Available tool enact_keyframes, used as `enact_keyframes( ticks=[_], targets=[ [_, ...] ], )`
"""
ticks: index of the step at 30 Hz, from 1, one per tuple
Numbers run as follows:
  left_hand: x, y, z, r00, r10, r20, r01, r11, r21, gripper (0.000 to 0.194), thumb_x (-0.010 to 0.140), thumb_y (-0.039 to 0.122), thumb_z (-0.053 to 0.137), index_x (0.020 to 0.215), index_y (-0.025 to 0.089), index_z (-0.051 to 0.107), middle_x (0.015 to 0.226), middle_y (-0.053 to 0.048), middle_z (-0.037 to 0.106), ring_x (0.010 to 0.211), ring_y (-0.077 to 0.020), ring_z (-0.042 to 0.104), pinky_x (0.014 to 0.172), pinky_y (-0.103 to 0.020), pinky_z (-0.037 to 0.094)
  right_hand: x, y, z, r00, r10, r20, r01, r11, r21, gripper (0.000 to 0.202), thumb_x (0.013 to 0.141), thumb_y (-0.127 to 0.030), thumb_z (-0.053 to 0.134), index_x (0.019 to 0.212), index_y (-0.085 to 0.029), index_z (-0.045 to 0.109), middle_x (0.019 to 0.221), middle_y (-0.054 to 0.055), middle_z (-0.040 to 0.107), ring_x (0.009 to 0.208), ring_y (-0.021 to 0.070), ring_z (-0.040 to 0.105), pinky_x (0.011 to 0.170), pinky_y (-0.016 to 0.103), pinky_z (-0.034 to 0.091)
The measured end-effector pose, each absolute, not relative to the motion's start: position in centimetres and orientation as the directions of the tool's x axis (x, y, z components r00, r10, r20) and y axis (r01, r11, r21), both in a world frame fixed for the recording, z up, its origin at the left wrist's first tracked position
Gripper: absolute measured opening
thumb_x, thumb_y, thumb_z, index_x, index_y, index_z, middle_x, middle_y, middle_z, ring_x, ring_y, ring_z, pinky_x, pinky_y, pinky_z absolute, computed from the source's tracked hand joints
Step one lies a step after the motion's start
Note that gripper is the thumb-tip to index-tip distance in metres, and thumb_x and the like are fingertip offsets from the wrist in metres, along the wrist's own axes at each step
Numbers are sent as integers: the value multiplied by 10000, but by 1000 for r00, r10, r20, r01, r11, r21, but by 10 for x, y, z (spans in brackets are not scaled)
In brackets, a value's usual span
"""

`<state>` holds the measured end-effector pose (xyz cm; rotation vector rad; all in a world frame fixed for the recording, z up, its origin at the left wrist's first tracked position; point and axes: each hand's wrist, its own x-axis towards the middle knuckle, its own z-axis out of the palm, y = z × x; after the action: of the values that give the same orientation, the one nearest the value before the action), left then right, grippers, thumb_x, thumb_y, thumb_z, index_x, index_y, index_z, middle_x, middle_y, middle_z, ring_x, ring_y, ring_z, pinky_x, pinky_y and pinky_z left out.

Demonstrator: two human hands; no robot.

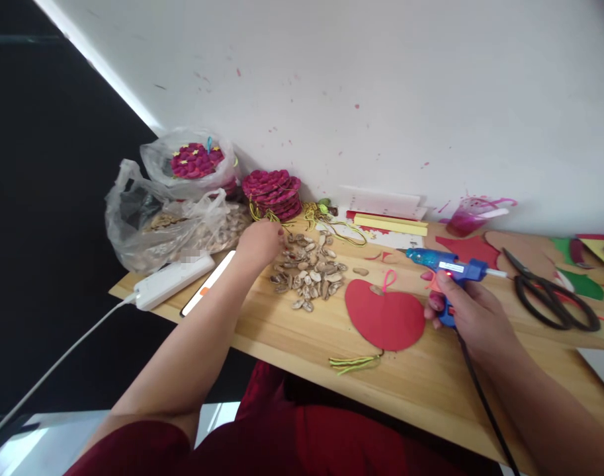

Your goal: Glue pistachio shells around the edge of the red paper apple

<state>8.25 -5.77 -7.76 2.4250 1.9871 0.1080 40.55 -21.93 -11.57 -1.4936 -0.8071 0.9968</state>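
Observation:
My right hand (468, 307) is wrapped around a blue hot glue gun (453, 268), its nozzle aimed left above the table. A red light shows on the gun's side. Below and left of the nozzle lies a red cut-out shape (386, 317) with a pink loop on top and a green yarn tassel (354, 363) at the bottom. One shell half sits on the cut-out near the loop. At the upper left edge of a pile of peanut shell halves (311, 274), my left hand (262, 243) has its fingers curled together; what they pinch is hidden.
Plastic bags (177, 225) hold shells and purple decorated pieces. Nearby stand a stack of purple pieces (272, 192), a white power strip (175, 281) and a phone (208, 284). Black scissors (554, 301), a stained cup (468, 218) and paper scraps lie right. The gun's cord crosses the front edge.

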Motion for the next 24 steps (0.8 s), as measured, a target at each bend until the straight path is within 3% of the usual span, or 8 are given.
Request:
enact_keyframes(
  ticks=[7, 13, 17, 24],
  targets=[
    [92, -43, -90, 178, 983, 44, 983, -180, 36, 271, 871, 321, 597, 959, 152, 790, 1046, -191, 766, 1013, -327, 700, 860, -376, 530, 399, -221, -108, 437, 887, -151, -42, -148, -988, 431, 767, -579, 804, 859, -190, 641, 560, -38, 538, 474, 123, 570, 386, 185, 422],
    [93, -43, -86, 245, 970, 1, 968, -245, 64, 260, 815, 225, 615, 986, 199, 808, 1022, -102, 796, 981, -274, 713, 871, -322, 525, 402, -221, -110, 409, 897, -170, -42, -168, -985, 471, 775, -608, 784, 910, -175, 655, 558, -46, 539, 475, 124, 585, 384, 184, 435],
    [96, -42, -83, 230, 973, 4, 972, -230, 53, 322, 821, 192, 592, 1074, 189, 792, 1068, -117, 793, 1004, -286, 716, 877, -336, 525, 407, -219, -117, 403, 904, -143, -36, -141, -989, 507, 764, -647, 775, 910, -178, 651, 551, -53, 543, 460, 120, 591, 365, 174, 422],
    [101, -42, -85, 233, 972, -9, 972, -233, 29, 233, 813, 212, 607, 917, 198, 815, 953, -144, 795, 966, -322, 722, 824, -359, 515, 406, -219, -118, 411, 900, -146, -33, -146, -989, 524, 760, -659, 773, 922, -172, 669, 550, -59, 542, 453, 114, 592, 365, 175, 430]
  ],
)
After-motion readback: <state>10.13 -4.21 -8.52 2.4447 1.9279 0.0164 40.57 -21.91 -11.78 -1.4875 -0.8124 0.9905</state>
